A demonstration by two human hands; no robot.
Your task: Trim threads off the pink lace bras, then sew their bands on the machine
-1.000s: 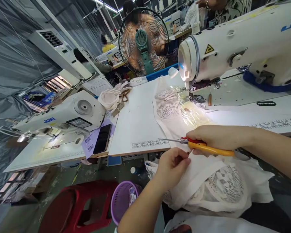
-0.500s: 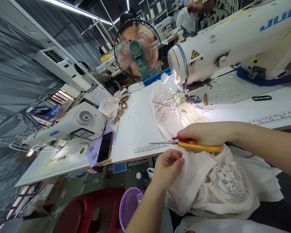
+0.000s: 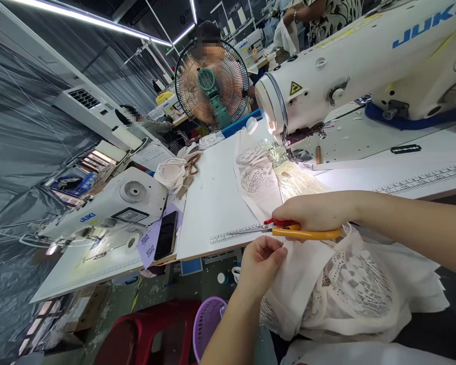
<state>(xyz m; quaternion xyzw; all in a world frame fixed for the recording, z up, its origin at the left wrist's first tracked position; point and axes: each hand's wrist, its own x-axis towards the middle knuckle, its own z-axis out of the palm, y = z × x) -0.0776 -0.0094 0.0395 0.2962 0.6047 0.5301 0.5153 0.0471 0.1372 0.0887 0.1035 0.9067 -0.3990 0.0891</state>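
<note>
My left hand point(image 3: 261, 266) pinches the edge of a white lace bra point(image 3: 359, 284), fingers closed on its plain cloth band. The bra lies over my lap, its lace cup facing up. Wrapped round a pair of scissors point(image 3: 306, 233) with orange and red on the handles is my right hand point(image 3: 313, 210). The blades point left, just above my left hand and over the table edge. Part of the handles is hidden under my right fingers. Another white lace piece point(image 3: 256, 180) lies on the table beyond my hands.
A white sewing machine point(image 3: 327, 76) stands on the table point(image 3: 209, 203) at the right, a second one point(image 3: 133, 195) at the left. A phone point(image 3: 166, 235) lies near the left edge. A fan point(image 3: 212, 83) stands behind; a red stool point(image 3: 148, 329) and purple basket point(image 3: 205, 324) are below.
The view has shifted slightly. The scissors have moved a little left and down with my right hand, blade tips lower. My left hand keeps its pinch on the bra. A person's head now shows behind the fan.
</note>
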